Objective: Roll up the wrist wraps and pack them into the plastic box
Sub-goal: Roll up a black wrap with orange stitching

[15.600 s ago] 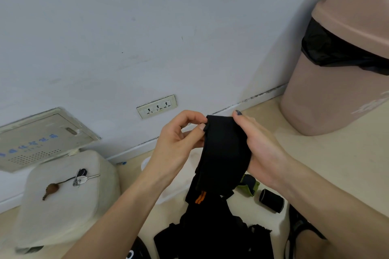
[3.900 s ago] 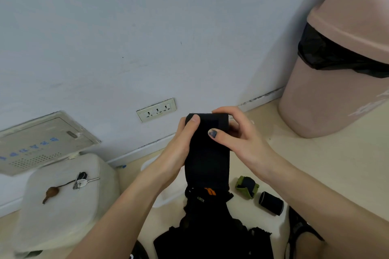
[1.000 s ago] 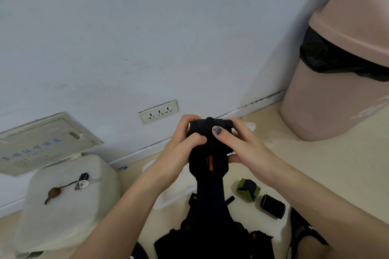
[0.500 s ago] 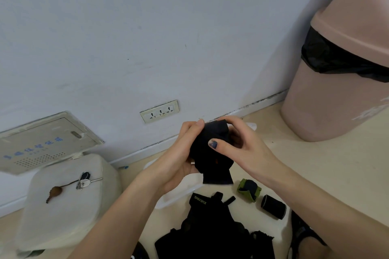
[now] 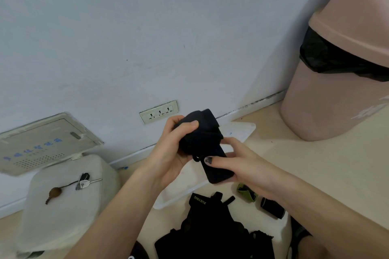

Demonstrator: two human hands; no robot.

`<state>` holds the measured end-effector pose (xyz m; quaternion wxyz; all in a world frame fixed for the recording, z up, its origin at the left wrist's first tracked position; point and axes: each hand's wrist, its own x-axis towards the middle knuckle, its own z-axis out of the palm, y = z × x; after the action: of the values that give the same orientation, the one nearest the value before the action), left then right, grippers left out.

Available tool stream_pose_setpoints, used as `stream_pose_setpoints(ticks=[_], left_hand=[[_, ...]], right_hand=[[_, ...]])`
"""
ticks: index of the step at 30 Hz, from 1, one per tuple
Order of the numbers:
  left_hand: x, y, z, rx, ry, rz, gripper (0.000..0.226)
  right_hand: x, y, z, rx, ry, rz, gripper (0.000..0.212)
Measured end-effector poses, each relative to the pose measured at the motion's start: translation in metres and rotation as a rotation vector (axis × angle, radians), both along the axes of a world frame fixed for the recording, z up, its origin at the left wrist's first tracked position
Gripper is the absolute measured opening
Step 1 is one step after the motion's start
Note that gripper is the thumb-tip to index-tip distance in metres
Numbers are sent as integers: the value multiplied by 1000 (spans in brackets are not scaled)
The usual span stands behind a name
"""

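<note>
Black fabric, a wrist wrap (image 5: 200,139) wound into a thick roll with a loose tail hanging down, was held in the air between both hands, above the plastic box (image 5: 240,132) on the floor. The left hand (image 5: 170,153) curled round the rolled part, thumb pressed on top. The right hand (image 5: 242,166) pinched the tail between thumb and fingers. Below, a heap of more black wraps (image 5: 210,231), one lettered XUEYING, lay on the pale floor just in front of the box, with a green roll (image 5: 247,192) and a small black roll (image 5: 272,208) beside it. Further out stood a pink bin (image 5: 336,69) with a black liner, a wall socket (image 5: 159,111), and keys (image 5: 84,181) on a white stool (image 5: 63,206).
</note>
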<state>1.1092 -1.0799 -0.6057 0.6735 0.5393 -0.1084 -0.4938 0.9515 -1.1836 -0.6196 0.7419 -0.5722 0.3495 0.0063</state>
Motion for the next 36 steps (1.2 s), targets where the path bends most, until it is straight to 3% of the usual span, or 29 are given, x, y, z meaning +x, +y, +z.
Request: stream_pose_setpoints(ticks=[3, 8, 11, 14, 23, 30, 36], left_hand=[[4, -2, -2, 3, -96, 63, 45], [-2, -10, -11, 60, -295, 96, 48], [-2, -12, -14, 75, -308, 106, 43], [-2, -14, -13, 69, -280, 78, 33], [-22, -22, -20, 1, -301, 73, 43], [-32, -23, -30, 82, -207, 74, 35], [-35, -14, -33, 91, -298, -81, 44]], right_hand=[[-2, 8, 6, 64, -64, -33, 41], [2, 14, 8, -46, -119, -100, 63], [4, 16, 12, -96, -159, -140, 75], [2, 15, 16, -125, -199, -171, 71], [7, 6, 27, -58, -276, -296, 64], [13, -2, 36, 105, -269, -234, 62], [10, 0, 42, 128, -337, -177, 49]])
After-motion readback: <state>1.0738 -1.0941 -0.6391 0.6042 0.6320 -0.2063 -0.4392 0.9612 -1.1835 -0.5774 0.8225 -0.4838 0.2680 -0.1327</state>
